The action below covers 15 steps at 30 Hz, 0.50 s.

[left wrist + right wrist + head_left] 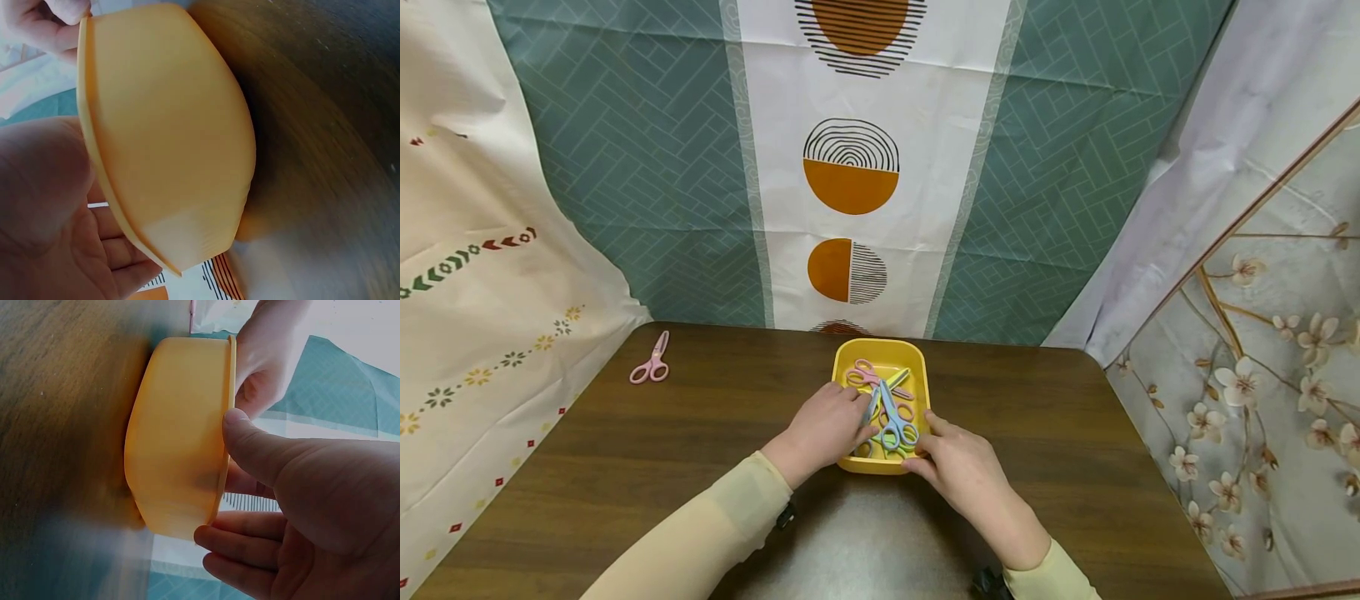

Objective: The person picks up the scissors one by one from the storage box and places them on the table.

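A yellow plastic tray (880,468) stands on the table with several pairs of scissors in it. Uppermost is a pair of blue scissors (891,417), handles toward me; pink scissors (862,375) and yellow-green ones lie around it. My left hand (827,425) reaches over the tray's left rim, thumb and fingertips among the scissors beside a blue blade. Whether it pinches one is hidden; the tray wall blocks the left wrist view. My right hand (966,467) grips the tray's near right corner, its thumb (250,440) at the rim and fingers along the side.
One more pair of pink scissors (655,362) lies at the far left of the brown wooden table (722,375). A patterned cloth (865,183) hangs behind the table's back edge. Other fabrics hang at the left and right sides.
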{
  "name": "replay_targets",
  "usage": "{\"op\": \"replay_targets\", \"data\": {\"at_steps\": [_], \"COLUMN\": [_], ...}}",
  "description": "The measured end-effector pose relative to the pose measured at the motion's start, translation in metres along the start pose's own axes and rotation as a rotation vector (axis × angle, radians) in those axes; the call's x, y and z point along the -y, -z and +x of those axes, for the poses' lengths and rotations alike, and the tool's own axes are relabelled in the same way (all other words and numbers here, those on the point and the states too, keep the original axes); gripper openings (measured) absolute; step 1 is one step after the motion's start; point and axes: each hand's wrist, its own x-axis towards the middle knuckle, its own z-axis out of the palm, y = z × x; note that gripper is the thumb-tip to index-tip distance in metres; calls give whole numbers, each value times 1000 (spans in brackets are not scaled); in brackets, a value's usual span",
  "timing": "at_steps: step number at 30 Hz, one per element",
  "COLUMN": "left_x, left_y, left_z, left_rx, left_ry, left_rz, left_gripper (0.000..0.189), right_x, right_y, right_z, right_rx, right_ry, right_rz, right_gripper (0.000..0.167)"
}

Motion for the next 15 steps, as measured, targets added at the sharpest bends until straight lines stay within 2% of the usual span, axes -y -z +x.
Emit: {"op": "replay_targets", "data": {"at_steps": [8,15], "left_x": [-2,-5], "left_y": [-5,-4], "left_z": [4,6], "left_rx": [33,81], "left_ry": [28,43], "left_rz": [12,31], "left_gripper": [50,57], "right_x": [0,0], "right_y": [0,0], "right_z": [0,0], "right_rx": [-12,-12], "right_ry": [8,7], "right_rz": [3,6], "right_gripper": [28,28]}}
